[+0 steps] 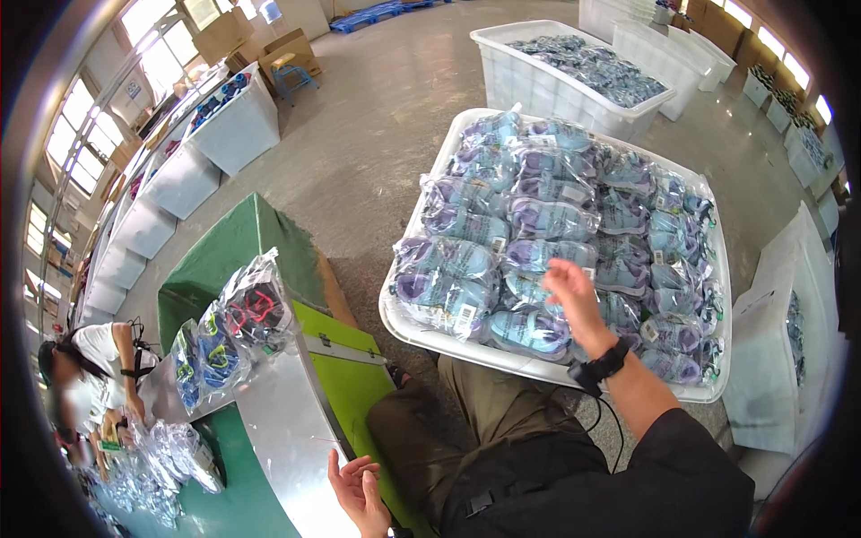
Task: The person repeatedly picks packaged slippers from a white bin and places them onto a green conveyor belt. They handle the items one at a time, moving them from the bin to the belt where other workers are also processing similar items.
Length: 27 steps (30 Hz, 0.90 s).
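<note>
In front of me stands a large white tub (391, 309) filled with rows of light blue and purple shoes (451, 296), bagged in clear plastic with small white labels. My right hand (577, 305) is over the near middle of these rows, its fingers loosely bent and apart, with nothing seen in them. Lower left, my left hand (360, 495) hovers beside the metal edge of a workbench (285, 448), fingers spread and holding nothing. Bagged dark shoes with red laces (256, 309) and bagged blue-and-yellow shoes (215, 350) sit on the bench's far end.
Left of the bench, a person (112, 368) in a white top handles clear plastic bags (170, 462) on a green surface. A green-lined box (224, 242) adjoins the bench. Another white tub of bagged shoes (502, 67) stands beyond mine; a tall white bin (771, 359) is at right.
</note>
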Tool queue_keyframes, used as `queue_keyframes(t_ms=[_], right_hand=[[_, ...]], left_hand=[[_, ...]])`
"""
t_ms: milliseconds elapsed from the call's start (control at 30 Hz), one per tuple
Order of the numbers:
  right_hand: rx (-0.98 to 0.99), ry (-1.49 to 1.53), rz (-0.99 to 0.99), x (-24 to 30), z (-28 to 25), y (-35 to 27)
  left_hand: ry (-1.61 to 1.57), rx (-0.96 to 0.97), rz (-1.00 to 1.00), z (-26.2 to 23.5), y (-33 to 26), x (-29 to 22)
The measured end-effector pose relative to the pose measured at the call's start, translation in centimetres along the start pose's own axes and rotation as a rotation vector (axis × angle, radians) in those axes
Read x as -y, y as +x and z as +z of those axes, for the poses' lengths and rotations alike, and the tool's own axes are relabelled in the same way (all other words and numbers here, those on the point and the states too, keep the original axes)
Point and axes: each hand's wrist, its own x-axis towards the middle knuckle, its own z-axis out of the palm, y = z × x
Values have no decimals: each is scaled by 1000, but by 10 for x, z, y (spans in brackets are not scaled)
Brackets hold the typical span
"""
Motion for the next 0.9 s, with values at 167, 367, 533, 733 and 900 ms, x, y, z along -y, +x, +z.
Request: queue_keyframes(t_ms=[167,367,533,733,900], right_hand=[[-58,-701,-586,-42,-37,63],[36,-740,-330,-65,-51,86],[106,-352,-285,-43,-33,56],[318,-193,-251,2,9,-1],[300,-360,-339,5,33,-35]], left_hand=[[90,-104,-45,-30,5,9],[178,-140,41,-70,14,15],[354,-320,78,-139,31,10],[486,-547,-42,-249,69,29],[716,-708,-39,-345,111,69]])
